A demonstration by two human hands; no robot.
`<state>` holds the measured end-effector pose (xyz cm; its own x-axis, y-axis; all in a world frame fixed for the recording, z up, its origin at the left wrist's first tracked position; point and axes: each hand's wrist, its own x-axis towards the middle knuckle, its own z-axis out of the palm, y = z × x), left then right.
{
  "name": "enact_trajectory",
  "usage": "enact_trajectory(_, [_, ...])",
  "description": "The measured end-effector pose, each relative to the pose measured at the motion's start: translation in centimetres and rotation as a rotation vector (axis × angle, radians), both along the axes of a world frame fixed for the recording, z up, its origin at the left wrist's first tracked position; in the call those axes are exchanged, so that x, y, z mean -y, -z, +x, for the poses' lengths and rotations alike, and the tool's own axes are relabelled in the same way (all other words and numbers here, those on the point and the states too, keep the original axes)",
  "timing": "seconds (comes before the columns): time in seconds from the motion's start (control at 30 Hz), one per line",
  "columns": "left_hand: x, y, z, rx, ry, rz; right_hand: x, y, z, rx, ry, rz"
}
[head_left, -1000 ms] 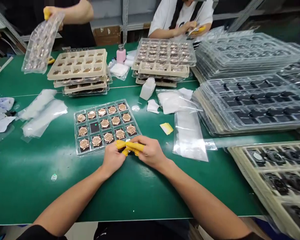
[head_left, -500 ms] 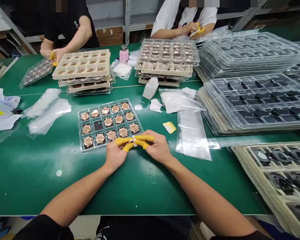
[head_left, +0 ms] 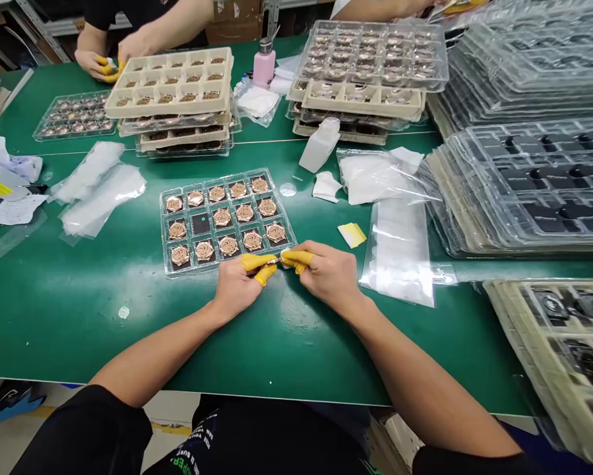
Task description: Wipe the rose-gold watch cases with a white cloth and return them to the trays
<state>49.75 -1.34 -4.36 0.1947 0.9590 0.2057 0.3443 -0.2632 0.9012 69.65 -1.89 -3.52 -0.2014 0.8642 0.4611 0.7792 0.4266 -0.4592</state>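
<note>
We see a small shiny piece (head_left: 275,261) up at the near right corner of a clear tray (head_left: 193,272), above the green table (head_left: 187,356). The left hand (head_left: 237,285) pinches it between fingers in yellow covers (head_left: 254,262). The right hand (head_left: 330,272) pinches a white bit (head_left: 284,254) just beside the piece; we cannot tell if they touch. The fingers block some of the tray's near edge. To the right lie a yellow and white paper (head_left: 352,235) and flat clear bags (head_left: 399,260). Farther back are a torn white scrap (head_left: 326,187), a white box (head_left: 320,145) and a pink bottle (head_left: 264,66). White packets (head_left: 103,204) lie on the left. The clear tray has three rows of five pockets: fourteen hold round rose-gold pieces (head_left: 227,246), and one shows just a dark pad (head_left: 200,225) with a green dot. On the far left, a cream tray (head_left: 170,110) with round pieces tops a pile, near another person's hands (head_left: 134,46). On the right, a clear tray pile (head_left: 467,227) holds dark flat pieces (head_left: 541,177), and a nearer cream tray (head_left: 518,330) holds dark watch-like things (head_left: 588,359).
</note>
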Motion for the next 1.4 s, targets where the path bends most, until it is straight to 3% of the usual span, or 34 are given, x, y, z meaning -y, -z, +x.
enact_trajectory(0.1, [0.0, 0.1, 0.2, 0.101, -0.043, -0.123, -0.3, -0.2, 0.4, -0.067, 0.044, -0.03])
enact_trajectory(0.23, [-0.3, 0.2, 0.4, 0.256, -0.063, -0.255, -0.3, -0.6, -0.1, -0.455, 0.079, -0.064])
enact_trajectory(0.4, [-0.4, 0.4, 0.4, 0.351, -0.03, -0.231, -0.2, -0.4, -1.5, -0.764, -0.035, -0.312])
enact_trajectory(0.5, [-0.2, 0.3, 0.2, 0.233, -0.004, -0.154, 0.1, -0.2, -2.1, -0.826, -0.056, -0.328])
enact_trajectory(0.7, [0.3, -0.2, -0.2, -0.07, 0.042, 0.124, 0.7, 0.0, -2.3, -0.518, -0.189, -0.044])
enact_trajectory(0.8, [0.4, -0.1, -0.1, -0.099, 0.032, 0.189, 0.5, -0.1, -2.1, -0.205, -0.124, 0.144])
enact_trajectory(0.87, [0.4, 0.0, 0.1, -0.076, 0.036, 0.13, 0.4, -0.6, -1.8, 0.022, -0.021, 0.247])
enact_trajectory(0.97, [0.0, 0.0, 0.5, 0.117, 0.036, -0.184, -0.1, -1.6, -0.8, 0.149, 0.133, 0.285])
enact_trajectory(1.03, [-0.5, -0.2, 0.6, 0.315, 0.012, -0.431, -0.6, -2.1, 0.3, -0.005, 0.268, 0.233])
enact_trajectory(1.13, [-1.2, -0.8, 0.4, 0.526, -0.034, -0.632, -1.5, -2.0, 1.6, -0.545, 0.442, 0.061])
enact_trajectory(1.2, [-1.4, -1.3, 0.2, 0.58, -0.035, -0.664, -1.9, -1.4, 1.6, -0.899, 0.391, -0.139])
enact_trajectory(1.27, [-1.5, -1.7, 0.1, 0.594, -0.025, -0.669, -2.0, -0.8, 1.1, -1.094, 0.274, -0.318])
enact_trajectory(1.4, [-1.6, -1.8, 0.2, 0.611, -0.031, -0.672, -1.5, -0.6, 0.4, -1.139, 0.195, -0.477])
